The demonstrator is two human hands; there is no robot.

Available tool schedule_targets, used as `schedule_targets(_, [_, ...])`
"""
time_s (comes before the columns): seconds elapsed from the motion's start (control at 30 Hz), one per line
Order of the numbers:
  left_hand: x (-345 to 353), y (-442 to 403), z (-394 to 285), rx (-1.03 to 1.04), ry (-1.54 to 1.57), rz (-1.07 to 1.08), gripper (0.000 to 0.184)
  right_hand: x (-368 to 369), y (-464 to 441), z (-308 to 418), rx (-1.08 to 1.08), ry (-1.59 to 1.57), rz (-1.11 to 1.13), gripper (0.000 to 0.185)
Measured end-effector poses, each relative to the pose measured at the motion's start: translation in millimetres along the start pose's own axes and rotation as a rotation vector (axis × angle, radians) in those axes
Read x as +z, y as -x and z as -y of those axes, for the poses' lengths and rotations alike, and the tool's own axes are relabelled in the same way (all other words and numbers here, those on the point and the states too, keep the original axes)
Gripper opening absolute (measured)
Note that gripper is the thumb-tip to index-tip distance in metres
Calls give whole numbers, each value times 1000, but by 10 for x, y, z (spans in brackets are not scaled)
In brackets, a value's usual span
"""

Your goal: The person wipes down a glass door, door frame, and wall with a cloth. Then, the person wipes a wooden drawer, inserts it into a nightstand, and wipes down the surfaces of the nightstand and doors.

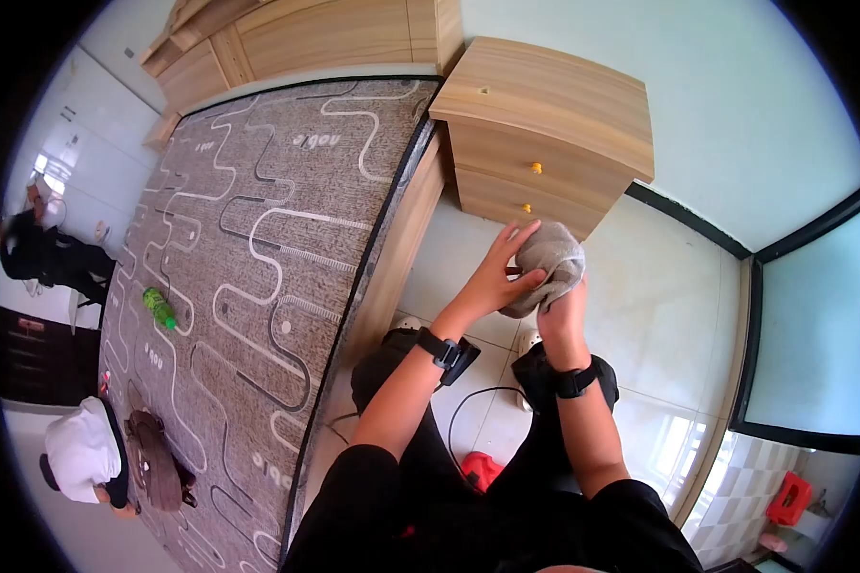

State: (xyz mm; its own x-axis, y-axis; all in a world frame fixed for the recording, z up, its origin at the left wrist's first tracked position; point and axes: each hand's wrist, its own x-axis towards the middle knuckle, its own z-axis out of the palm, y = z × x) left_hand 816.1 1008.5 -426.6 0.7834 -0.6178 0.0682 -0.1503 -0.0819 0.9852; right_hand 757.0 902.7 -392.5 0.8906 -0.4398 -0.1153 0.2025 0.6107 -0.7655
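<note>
A bunched grey cloth (554, 256) is held up in front of the wooden nightstand (545, 91). My left hand (499, 279) grips its left side, with the thumb pressed across the front and the fingers around the top. From below, my right hand (566, 313) supports the same cloth, which covers most of its fingers. Just behind the cloth are the nightstand's two drawers (506, 158), both closed, each with a small yellow knob.
A mattress (258, 220) on a wooden bed fills the left side, with a green bottle (160, 308) and a brown bag (153, 458) on it. Two other people are beyond it. A red object (483, 470) and a black cable lie near my legs. A glass-panelled frame (812, 315) stands right.
</note>
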Motion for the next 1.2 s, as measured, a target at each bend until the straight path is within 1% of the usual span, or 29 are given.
schedule_targets(0.03, [-5,-10,-6,-11,76,36,88,6,-40,18,-71,76,-49,31])
schedule_targets(0.07, [-5,-17,2,-7,78,39,88,-53,-90,22,-140,158,-12,32])
schedule_targets(0.13, [25,8,-2,115,105,121,99,-137,-176,46,-155,237,-16,30])
schedule_targets(0.17, [82,48,-19,110,113,120,99,-186,-179,59,-160,316,-17,29])
schedule_targets(0.2, [136,69,-43,128,-43,89,100,-221,-182,70,-154,312,37,26])
schedule_targets(0.23, [163,87,-92,147,-203,60,101,-218,-180,79,-151,312,37,26])
schedule_targets(0.27, [160,108,-127,139,-200,61,101,-220,-154,95,-118,371,50,26])
schedule_targets(0.33, [110,91,-171,71,-177,40,87,-214,-85,131,-82,418,55,26])
schedule_targets(0.37, [87,68,-123,70,-175,46,87,-216,-66,180,-82,419,49,26])
schedule_targets(0.43, [43,51,-4,116,-26,-60,56,-254,-30,257,-26,504,90,28])
schedule_targets(0.47, [31,74,22,108,-20,-51,56,-291,-66,264,-3,542,126,29])
schedule_targets(0.5, [6,82,35,115,-7,-73,45,-319,-105,236,-3,543,117,29])
schedule_targets(0.53, [-19,53,25,128,3,-97,35,-315,-162,192,-98,684,153,28])
schedule_targets(0.57, [-17,38,42,131,4,-94,35,-305,-187,165,-192,825,192,27])
schedule_targets(0.6, [-17,24,89,164,-87,-147,29,-288,-198,153,-299,890,186,26])
schedule_targets(0.63, [-23,20,123,195,-180,-201,24,-294,-234,120,-302,889,186,26])
schedule_targets(0.67, [-45,4,158,161,-154,-186,35,-309,-281,61,-320,892,196,26])
schedule_targets(0.7, [-47,13,192,161,-159,-186,35,-321,-304,18,-338,892,206,26])
schedule_targets(0.77, [-47,70,25,151,-110,-37,63,-276,-213,46,-358,896,210,28])
schedule_targets(0.8, [-21,95,37,146,-117,-37,63,-261,-151,65,-346,1013,279,28])
schedule_targets(0.83, [33,113,69,185,-102,-7,76,-252,-111,58,-333,1128,346,28])
schedule_targets(0.87, [71,128,109,223,-86,26,90,-318,-132,-14,-381,1272,471,28])
schedule_targets(0.9, [86,133,178,216,-90,29,90,-352,-123,-30,-375,1265,469,28])
schedule_targets(0.97, [109,118,256,302,-329,-26,101,-394,-109,-22,-545,1231,652,25])
schedule_targets(1.0, [110,125,292,301,-329,-26,101,-413,-105,5,-544,1231,652,25])
schedule_targets(1.07, [90,129,250,129,-358,26,95,-413,-95,101,-322,1559,620,23])
schedule_targets(1.1, [83,115,253,132,-358,25,95,-435,-109,106,-326,1560,620,23])
schedule_targets(1.17, [62,92,266,94,-371,-27,76,-489,-141,80,-559,1612,512,19])
schedule_targets(1.2, [38,79,265,99,-376,-28,76,-505,-159,65,-567,1609,510,19])
